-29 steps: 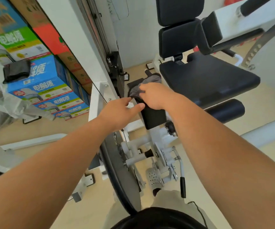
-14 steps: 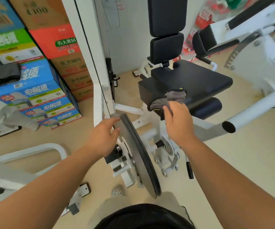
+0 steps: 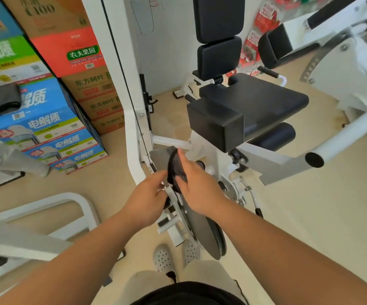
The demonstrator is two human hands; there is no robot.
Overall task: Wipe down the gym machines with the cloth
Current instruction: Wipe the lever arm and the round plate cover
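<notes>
A white gym machine (image 3: 266, 159) with a black seat (image 3: 264, 102) and black back pads stands in front of me. Its grey cam disc (image 3: 202, 225) runs edge-on toward my feet. My right hand (image 3: 198, 186) holds a dark grey cloth (image 3: 174, 170) against the upper rim of the disc. My left hand (image 3: 147, 199) grips the disc's edge and the white bracket just left of the cloth, its fingers curled around it.
Stacked drink cartons (image 3: 46, 119) fill the left side, with a dark folded cloth (image 3: 0, 100) on one. A white upright post (image 3: 120, 84) stands behind my hands. A white lever tube (image 3: 341, 137) juts out on the right. A second white machine frame (image 3: 46, 208) lies low left.
My right hand moved the cloth from the black pad down and left onto the cam disc's upper rim. My left hand stayed on the disc's edge, now close to the right hand.
</notes>
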